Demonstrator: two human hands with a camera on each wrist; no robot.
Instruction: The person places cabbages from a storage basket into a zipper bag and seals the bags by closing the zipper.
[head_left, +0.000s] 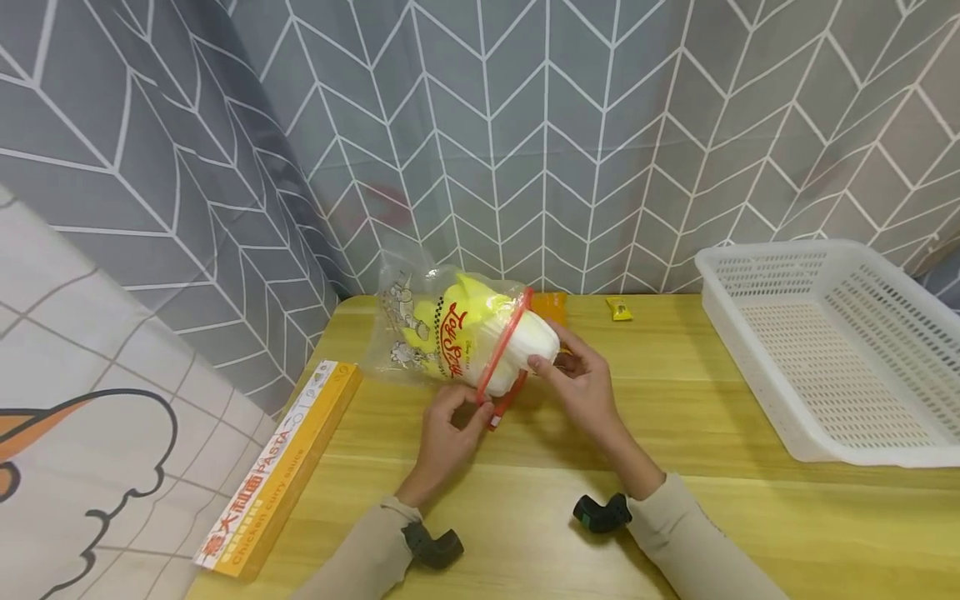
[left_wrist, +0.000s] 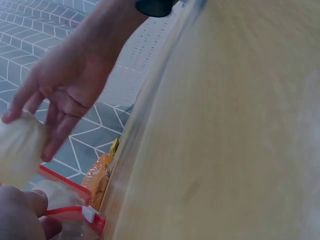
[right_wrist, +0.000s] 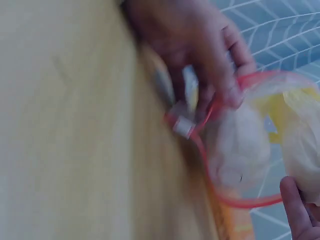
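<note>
A clear zip bag (head_left: 397, 333) with a red zip and Toy Story print lies on its side, its mouth toward the right. My left hand (head_left: 450, 429) pinches the near end of the red zip edge between thumb and fingers. At the mouth, my right hand (head_left: 588, 387) grips the white base of a pale napa cabbage (head_left: 542, 340), which sticks partly out of the bag. Its yellow leafy end stays inside. Another cabbage (right_wrist: 237, 145) sits within the bag, seen through the open mouth in the right wrist view. A white slider (left_wrist: 89, 214) shows on the zip.
A long pasta box (head_left: 281, 475) lies at the table's left side. Behind the bag are an orange packet (head_left: 553, 307) and a small yellow packet (head_left: 619, 308). A white plastic basket (head_left: 750, 371) stands on the right. A patterned grey curtain (head_left: 525, 150) hangs along the back.
</note>
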